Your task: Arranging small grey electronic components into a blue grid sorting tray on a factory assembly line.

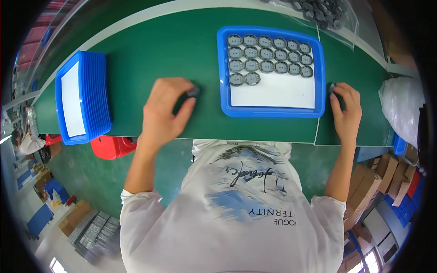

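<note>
My left hand (165,109) is over the green table, left of a blue tray (273,112). Its thumb and fingers close on a small dark grey plastic part (194,91). Right of the tray, my right hand (347,107) pinches another small grey part (332,87) between thumb and fingertips; most of that part is hidden. Rounded grey parts (251,66) lie in rows on the white liner (273,95) of the tray. Three rows run the full width, and a fourth holds two parts at its left end.
A stack of blue trays (94,95) stands at the table's left end. A clear bag of dark grey parts (321,13) lies at the far right. Beyond my right hand sits a white plastic bag (401,107). A red stool (109,147) is under the front edge; cardboard boxes (364,186) stand at right.
</note>
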Motion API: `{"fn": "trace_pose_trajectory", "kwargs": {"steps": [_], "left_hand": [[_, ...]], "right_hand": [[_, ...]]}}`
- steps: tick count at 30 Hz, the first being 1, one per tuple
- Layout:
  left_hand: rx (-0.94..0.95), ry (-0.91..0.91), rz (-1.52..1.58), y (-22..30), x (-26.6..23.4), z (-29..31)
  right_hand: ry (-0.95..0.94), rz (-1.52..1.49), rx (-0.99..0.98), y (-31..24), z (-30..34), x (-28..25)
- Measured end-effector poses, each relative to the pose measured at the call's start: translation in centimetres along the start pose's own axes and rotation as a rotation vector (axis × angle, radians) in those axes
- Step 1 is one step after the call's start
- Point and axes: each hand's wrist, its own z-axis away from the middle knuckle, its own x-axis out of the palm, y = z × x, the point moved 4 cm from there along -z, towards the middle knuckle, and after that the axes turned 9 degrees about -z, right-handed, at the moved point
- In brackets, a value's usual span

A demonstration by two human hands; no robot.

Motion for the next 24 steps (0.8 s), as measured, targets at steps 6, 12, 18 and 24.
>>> {"fn": "trace_pose_trajectory", "kwargs": {"steps": [6, 12, 18, 24], "left_hand": [[0.323, -0.142, -0.036, 5.6, 3.3, -2.7], [0.307, -0.159, -0.091, 5.2, 4.3, -4.1], [0.405, -0.229, -0.044, 4.9, 4.4, -4.5], [0.459, -0.229, -0.056, 4.9, 4.7, -5.3]], "right_hand": [[-0.092, -0.009, 0.303, 0.8, -0.9, 1.0], [0.060, -0.091, 0.091, -0.3, -1.2, -0.8], [-0.340, -0.413, -0.203, -8.2, -3.1, 1.4], [-0.527, -0.362, -0.471, -10.6, -4.3, 7.4]]}}
